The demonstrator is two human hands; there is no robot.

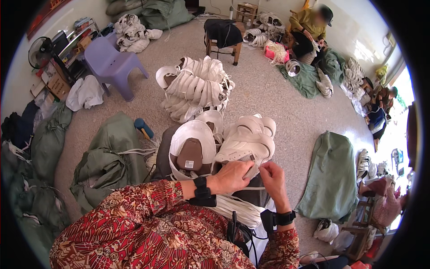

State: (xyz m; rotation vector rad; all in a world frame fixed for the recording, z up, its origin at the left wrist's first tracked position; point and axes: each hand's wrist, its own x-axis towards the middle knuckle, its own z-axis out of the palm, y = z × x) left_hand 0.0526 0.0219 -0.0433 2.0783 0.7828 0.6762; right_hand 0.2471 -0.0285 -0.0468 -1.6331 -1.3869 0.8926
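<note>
Worked upper: the off-white, strapped shoe upper with a small grey patch [233, 155] lies at twelve o'clock from the hands.
Left hand: the bare left hand [234, 176] lies against its near edge, thumb and forefinger drawn close together at the grey patch.
Right hand: the bare right hand [274, 178], at three o'clock from the left, has thumb and forefinger pressed together; whether they pinch a lace, I cannot tell.
Lace bundle: long, flat cream laces [237, 210] lie at seven o'clock.
Lacing step: probably threading at the patch.
Next pull: likely calls for a steady left hold and a firm right-hand grip.
</note>
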